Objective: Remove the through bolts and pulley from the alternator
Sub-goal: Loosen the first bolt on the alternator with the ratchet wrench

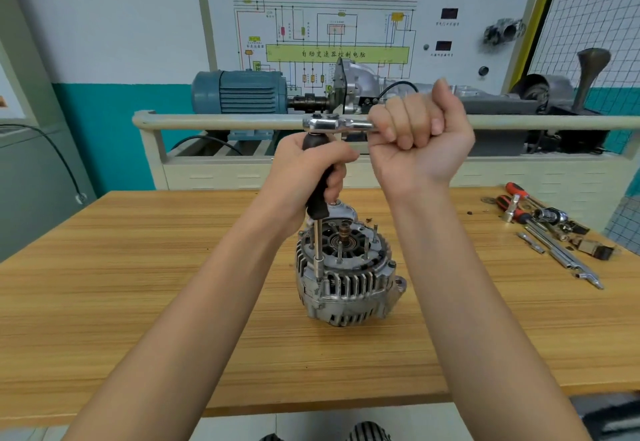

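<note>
The alternator (344, 272) stood on the wooden counter (138, 302), just below both hands, its open end with the shaft and bearing facing up. The left hand (308, 177) was wrapped around the black handle of a socket driver (320, 191) that stood nearly upright — its slim metal shank ran down from under the hand to the rim of the alternator housing, where its tip met a through bolt (318, 276) at the edge nearest that hand. On top of the driver's handle sat the head of a chrome ratchet wrench (337, 124), lying level. The right hand (420, 135) was clenched in a fist around the ratchet's handle, thumb side up, just to the right of the left hand and a little higher. Well to the right of the right hand, a scatter of tools (547, 229) — red-handled screwdrivers, sockets, extension bars — lay on the counter.
</note>
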Action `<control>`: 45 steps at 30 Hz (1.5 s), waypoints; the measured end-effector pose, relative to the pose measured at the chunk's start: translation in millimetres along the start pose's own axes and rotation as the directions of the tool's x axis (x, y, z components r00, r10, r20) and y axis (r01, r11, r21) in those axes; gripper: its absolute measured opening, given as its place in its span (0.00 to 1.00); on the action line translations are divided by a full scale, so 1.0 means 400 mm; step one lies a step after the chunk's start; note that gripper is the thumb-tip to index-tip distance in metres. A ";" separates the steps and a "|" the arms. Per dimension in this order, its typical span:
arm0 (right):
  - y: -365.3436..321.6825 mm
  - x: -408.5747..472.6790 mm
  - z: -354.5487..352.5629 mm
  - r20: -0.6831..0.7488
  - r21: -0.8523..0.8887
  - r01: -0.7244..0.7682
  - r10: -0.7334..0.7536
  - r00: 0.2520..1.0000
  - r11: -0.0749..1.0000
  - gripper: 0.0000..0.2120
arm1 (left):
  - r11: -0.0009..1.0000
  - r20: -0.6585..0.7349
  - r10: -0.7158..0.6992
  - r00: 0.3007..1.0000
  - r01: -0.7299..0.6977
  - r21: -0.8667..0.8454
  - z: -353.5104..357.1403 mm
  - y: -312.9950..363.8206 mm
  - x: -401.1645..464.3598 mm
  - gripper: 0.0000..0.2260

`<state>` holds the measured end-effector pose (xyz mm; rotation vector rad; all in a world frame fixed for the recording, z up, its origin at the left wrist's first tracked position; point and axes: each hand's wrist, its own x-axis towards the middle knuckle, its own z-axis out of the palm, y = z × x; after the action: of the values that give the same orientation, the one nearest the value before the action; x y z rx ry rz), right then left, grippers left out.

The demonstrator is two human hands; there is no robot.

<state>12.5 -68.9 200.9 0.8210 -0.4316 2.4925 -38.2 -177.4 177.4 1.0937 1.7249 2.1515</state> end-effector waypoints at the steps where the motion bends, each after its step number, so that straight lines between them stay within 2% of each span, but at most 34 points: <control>1: -0.005 0.013 -0.008 -0.039 0.096 -0.066 0.070 0.997 0.993 0.23 | 1.000 0.067 -0.018 0.998 0.017 0.007 -0.003 0.005 0.001 0.17; 3: -0.009 0.030 -0.016 -0.084 0.198 -0.121 0.140 0.987 0.973 0.23 | 0.998 0.166 -0.060 0.984 0.059 0.010 -0.003 0.011 0.003 0.17; 6: -0.002 0.023 -0.009 -0.097 0.158 -0.069 0.085 0.992 0.985 0.22 | 0.986 0.198 -0.143 0.970 0.156 -0.052 0.000 0.011 0.005 0.21; 8: 0.005 -0.002 0.003 -0.062 0.049 0.012 -0.009 0.998 0.999 0.23 | 0.983 0.152 -0.153 0.977 0.166 -0.079 0.000 0.006 0.004 0.24; 10: 0.017 -0.030 0.014 0.034 -0.106 0.129 -0.126 0.991 0.986 0.25 | 0.987 0.028 -0.137 0.990 0.139 -0.082 0.008 0.004 0.002 0.25; 12: 0.044 -0.062 0.031 0.187 -0.245 0.305 -0.263 0.946 0.920 0.25 | 0.992 -0.123 -0.114 0.986 0.107 -0.059 0.026 0.004 -0.001 0.24; 14: 0.076 -0.091 0.038 0.325 -0.363 0.521 -0.419 0.848 0.773 0.21 | 0.996 -0.234 -0.091 0.968 0.092 -0.006 0.045 0.006 -0.002 0.20; 16: 0.102 -0.114 0.044 0.411 -0.457 0.639 -0.490 0.769 0.618 0.18 | 0.995 -0.307 -0.062 0.950 0.083 0.053 0.052 0.004 -0.001 0.20; 18: 0.106 -0.116 0.044 0.430 -0.457 0.648 -0.487 0.760 0.609 0.17 | 0.996 -0.283 -0.027 0.959 0.050 0.072 0.047 -0.002 -0.004 0.20; 20: 0.087 -0.095 0.042 0.410 -0.378 0.585 -0.437 0.801 0.718 0.19 | 0.998 -0.194 -0.014 0.981 0.024 0.052 0.035 -0.003 -0.008 0.18; 22: 0.055 -0.066 0.037 0.334 -0.296 0.428 -0.328 0.884 0.854 0.22 | 1.000 -0.070 0.002 0.998 0.000 0.029 0.010 -0.004 -0.010 0.18; 24: 0.028 -0.037 0.026 0.191 -0.196 0.202 -0.164 0.968 0.960 0.23 | 0.999 0.060 0.037 0.997 -0.039 0.018 -0.014 0.001 -0.011 0.16; 26: 0.013 -0.011 0.011 0.038 -0.016 0.026 -0.025 0.999 1.000 0.22 | 0.999 0.139 0.049 0.989 -0.050 0.000 -0.024 0.007 -0.009 0.14; 28: 0.007 0.012 -0.005 -0.044 0.133 -0.027 0.034 0.998 0.991 0.22 | 0.999 0.160 0.024 0.987 -0.018 -0.040 -0.017 0.006 -0.006 0.16; 31: 0.009 0.016 -0.011 -0.077 0.146 0.011 0.000 0.997 0.989 0.22 | 0.996 0.120 -0.047 0.992 0.056 -0.069 0.002 0.002 0.004 0.21; 34: 0.008 -0.012 0.003 -0.045 0.042 0.086 -0.084 0.995 0.995 0.23 | 0.996 -0.033 -0.076 0.997 0.075 -0.048 0.017 -0.001 0.006 0.22; 37: 0.024 -0.051 0.026 0.100 -0.178 0.248 -0.233 0.967 0.952 0.26 | 0.999 -0.256 -0.038 0.966 0.047 0.028 0.045 -0.002 0.006 0.19; 39: 0.053 -0.084 0.039 0.265 -0.317 0.451 -0.379 0.887 0.834 0.23 | 0.996 -0.352 0.010 0.936 0.022 0.087 0.061 -0.002 0.005 0.18; 41: 0.083 -0.115 0.047 0.392 -0.413 0.608 -0.470 0.791 0.678 0.20 | 0.990 -0.379 0.065 0.923 -0.013 0.140 0.069 -0.005 0.001 0.17; 42: 0.093 -0.124 0.051 0.429 -0.438 0.638 -0.476 0.768 0.633 0.19 | 0.987 -0.378 0.087 0.922 -0.030 0.155 0.067 -0.005 -0.003 0.16; 43: 0.097 -0.125 0.053 0.447 -0.445 0.642 -0.467 0.763 0.624 0.19 | 0.988 -0.365 0.095 0.926 -0.042 0.149 0.063 -0.006 -0.007 0.15; 45: 0.086 -0.109 0.052 0.430 -0.403 0.592 -0.427 0.796 0.698 0.20 | 0.994 -0.292 0.077 0.953 -0.051 0.097 0.045 -0.005 -0.014 0.15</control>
<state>35.1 -121.3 185.0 0.9368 -0.8138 1.6044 -23.4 -165.9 174.4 0.8938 1.9497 2.4028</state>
